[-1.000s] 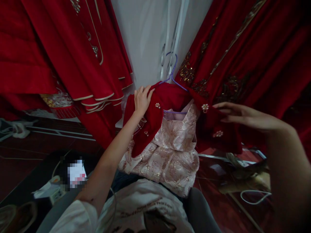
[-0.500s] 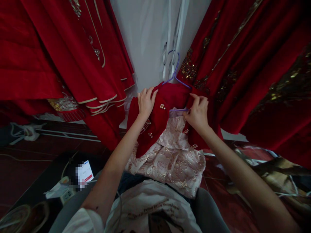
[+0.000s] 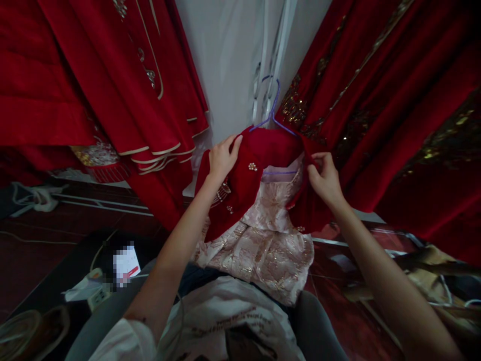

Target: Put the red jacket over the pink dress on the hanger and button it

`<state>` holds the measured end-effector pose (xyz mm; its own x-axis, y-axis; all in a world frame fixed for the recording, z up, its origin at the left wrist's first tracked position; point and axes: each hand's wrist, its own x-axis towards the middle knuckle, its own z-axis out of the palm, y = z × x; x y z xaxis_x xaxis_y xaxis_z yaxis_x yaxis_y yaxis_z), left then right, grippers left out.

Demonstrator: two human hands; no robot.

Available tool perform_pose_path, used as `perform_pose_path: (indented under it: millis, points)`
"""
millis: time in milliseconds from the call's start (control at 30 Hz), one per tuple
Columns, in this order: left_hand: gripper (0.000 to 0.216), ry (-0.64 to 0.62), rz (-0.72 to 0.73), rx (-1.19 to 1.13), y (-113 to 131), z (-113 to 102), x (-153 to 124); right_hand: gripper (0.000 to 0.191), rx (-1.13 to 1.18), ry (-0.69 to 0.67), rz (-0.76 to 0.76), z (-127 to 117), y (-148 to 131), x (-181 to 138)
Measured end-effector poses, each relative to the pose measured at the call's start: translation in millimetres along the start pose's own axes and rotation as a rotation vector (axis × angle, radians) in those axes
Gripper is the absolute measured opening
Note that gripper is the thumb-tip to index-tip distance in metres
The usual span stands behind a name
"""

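A small red velvet jacket [image 3: 244,185] with pearl buttons hangs over a pale pink brocade dress [image 3: 263,240] on a purple wire hanger [image 3: 271,108]. My left hand [image 3: 221,158] grips the jacket's left shoulder, fingers curled over the cloth. My right hand [image 3: 325,178] pinches the jacket's right front edge and holds it away from the dress. The garment lies over my lap, its hem reaching my white shirt.
Long red embroidered gowns hang at the left [image 3: 93,85] and right [image 3: 383,100], with a white garment cover [image 3: 233,65] between them. A phone [image 3: 124,263] and a power strip [image 3: 95,296] lie on the dark floor at the left. Cables trail at the right.
My right hand came in from the far right to the jacket's neckline, then slid outward, pulling the right front open. My left hand stayed on the shoulder.
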<state>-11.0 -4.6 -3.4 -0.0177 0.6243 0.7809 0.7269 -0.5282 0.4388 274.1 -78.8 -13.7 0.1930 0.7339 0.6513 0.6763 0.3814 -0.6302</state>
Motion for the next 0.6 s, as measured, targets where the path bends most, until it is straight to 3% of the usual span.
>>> perform_pose_path:
  millis: [133,300,433,600]
  points:
    - [0.06,-0.082,-0.022,0.034,-6,-12,11,0.017,0.101,-0.111,-0.011,15,-4,2]
    - [0.06,-0.159,-0.057,0.022,-15,-13,29,0.015,0.341,-0.358,-0.024,59,-34,-6]
    - [0.056,-0.11,-0.073,-0.003,-5,-3,18,0.017,0.372,-0.263,-0.037,87,-47,-20]
    - [0.061,0.094,-0.038,-0.139,40,9,-43,0.02,0.417,-0.166,0.031,92,-37,-29]
